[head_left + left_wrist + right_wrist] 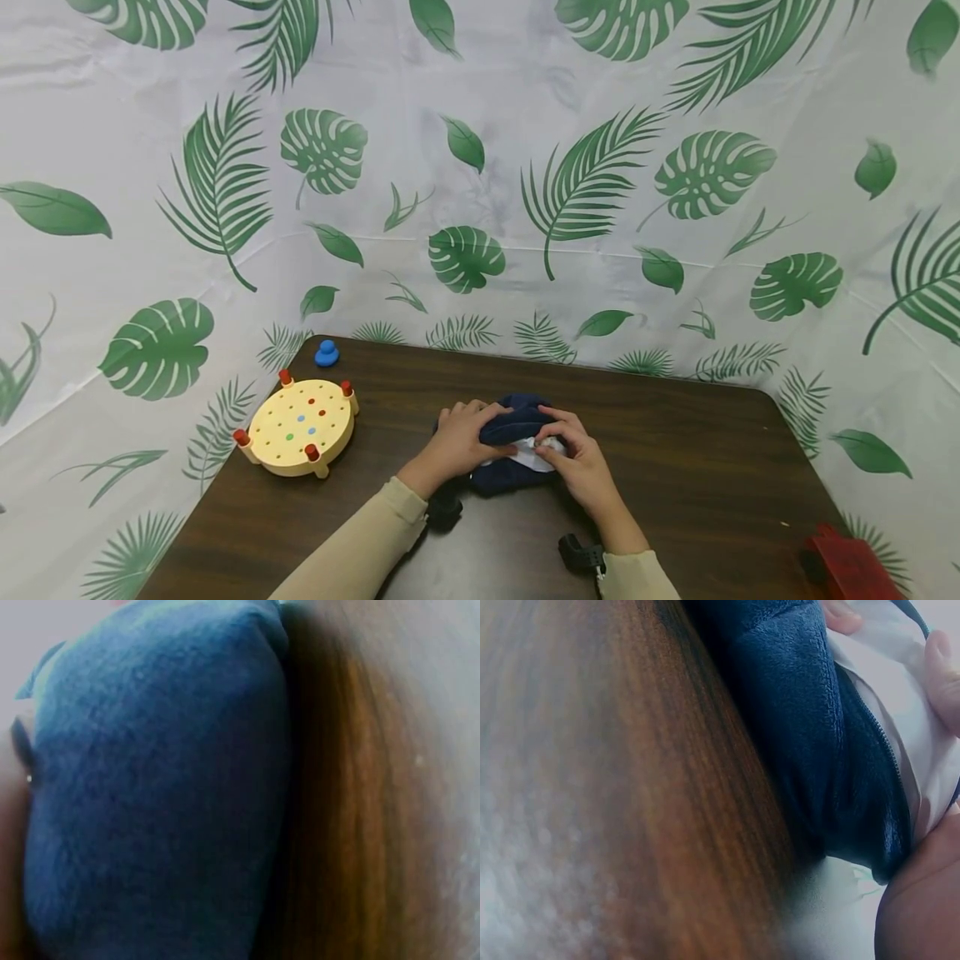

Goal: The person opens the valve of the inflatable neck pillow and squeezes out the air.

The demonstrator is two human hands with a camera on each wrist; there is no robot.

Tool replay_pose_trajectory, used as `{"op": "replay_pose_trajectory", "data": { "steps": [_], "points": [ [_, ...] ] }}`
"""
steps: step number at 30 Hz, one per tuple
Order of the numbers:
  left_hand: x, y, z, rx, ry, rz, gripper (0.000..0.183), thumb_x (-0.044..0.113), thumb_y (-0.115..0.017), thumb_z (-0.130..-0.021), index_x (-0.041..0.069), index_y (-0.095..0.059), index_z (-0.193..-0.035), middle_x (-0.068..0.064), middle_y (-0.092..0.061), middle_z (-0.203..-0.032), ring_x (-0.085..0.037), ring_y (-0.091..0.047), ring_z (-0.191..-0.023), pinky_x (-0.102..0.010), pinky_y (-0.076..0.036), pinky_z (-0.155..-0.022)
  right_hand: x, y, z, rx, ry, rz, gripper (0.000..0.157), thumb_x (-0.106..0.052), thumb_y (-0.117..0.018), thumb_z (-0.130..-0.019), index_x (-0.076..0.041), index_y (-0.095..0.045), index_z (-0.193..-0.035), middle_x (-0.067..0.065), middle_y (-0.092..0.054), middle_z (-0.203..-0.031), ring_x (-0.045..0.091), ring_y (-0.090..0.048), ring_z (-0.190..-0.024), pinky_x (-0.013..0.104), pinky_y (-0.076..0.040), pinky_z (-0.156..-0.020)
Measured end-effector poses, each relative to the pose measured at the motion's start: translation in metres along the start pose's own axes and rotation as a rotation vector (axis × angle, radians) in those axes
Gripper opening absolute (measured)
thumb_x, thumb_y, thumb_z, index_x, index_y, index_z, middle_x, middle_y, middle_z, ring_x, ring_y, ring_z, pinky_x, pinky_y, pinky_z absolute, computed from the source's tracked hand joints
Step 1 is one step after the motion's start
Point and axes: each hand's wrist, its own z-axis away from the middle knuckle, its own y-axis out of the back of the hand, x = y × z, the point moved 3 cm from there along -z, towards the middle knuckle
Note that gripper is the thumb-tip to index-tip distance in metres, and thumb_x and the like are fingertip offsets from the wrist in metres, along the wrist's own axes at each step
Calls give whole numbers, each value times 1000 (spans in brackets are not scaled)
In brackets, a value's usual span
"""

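Note:
A navy plush zippered pouch (504,478) lies on the table in front of me, its opening spread so that white inner fabric (531,457) shows. My left hand (454,440) grips the pouch's left side, thumb along the opening's edge. At the right side, my right hand (583,463) has curled fingers and thumb pinching the white fabric near the rim. The left wrist view is mostly filled by the blue plush (157,787). In the right wrist view the zipper teeth (881,735) run beside the white fabric, with fingertips of both hands on it.
A round yellow toy board (306,423) with red-topped legs stands on the table's left. Behind it sits a small blue toy (327,353). A red object (853,565) is at the near right corner. Leaf-patterned cloth (465,200) hangs around the brown table (675,475).

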Motion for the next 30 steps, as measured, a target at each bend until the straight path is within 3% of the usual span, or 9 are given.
{"op": "replay_pose_trajectory", "data": {
  "steps": [6, 10, 14, 18, 21, 26, 30],
  "points": [
    [0, 0, 0, -19, -9, -24, 70, 70, -72, -95, 42, -57, -157, -6, -60, -155, -31, -56, -127, -48, -35, -94, 1, -1, 0, -4, 1, -9, 11, -5, -77, -99, -14, -75, -106, 20, -58, -157, 45, -45, -151, 12, -42, -111],
    [0, -1, -1, -57, -26, -21, 73, 66, -69, -99, 46, -44, -165, -12, -45, -170, -37, -51, -142, -54, -36, -99, 2, -1, 0, -5, -13, 6, 9, -8, -77, -100, -14, -75, -105, 19, -60, -154, 41, -48, -150, 13, -42, -110],
    [-1, -3, 0, -105, -85, -13, 79, 55, -68, -105, 52, -25, -171, -15, -19, -183, -44, -41, -156, -65, -34, -109, 4, -2, 0, -8, -38, 31, 7, -11, -78, -100, -16, -75, -105, 16, -61, -153, 33, -51, -149, 13, -42, -111],
    [-2, -4, 2, -134, -160, -5, 70, 49, -68, -107, 55, -33, -167, -12, -14, -184, -43, -38, -160, -74, -29, -116, 6, -3, 0, -10, -43, 53, 6, -12, -78, -101, -17, -75, -104, 16, -61, -152, 30, -52, -148, 12, -41, -110],
    [-3, -3, 2, -168, -181, 9, 71, 56, -73, -101, 56, -40, -164, -7, -17, -184, -41, -38, -161, -74, -28, -116, 7, -3, -1, -5, -36, 51, 6, -12, -76, -102, -16, -75, -105, 17, -64, -148, 36, -54, -147, 12, -39, -112],
    [-2, -2, 3, -255, -147, 11, 101, 69, -88, -79, 54, -38, -165, -5, -14, -185, -41, -29, -166, -73, -23, -118, 9, -2, -1, -3, -40, 34, 5, -11, -75, -103, -15, -75, -106, 19, -67, -143, 43, -55, -146, 11, -37, -115],
    [1, 0, 2, -251, -137, -4, 98, 63, -91, -80, 51, -42, -164, -10, -18, -184, -41, -33, -164, -70, -27, -116, 9, -1, -2, -3, -51, 33, 5, -13, -77, -102, -15, -75, -106, 18, -67, -143, 41, -55, -146, 11, -36, -115]
  ]
}}
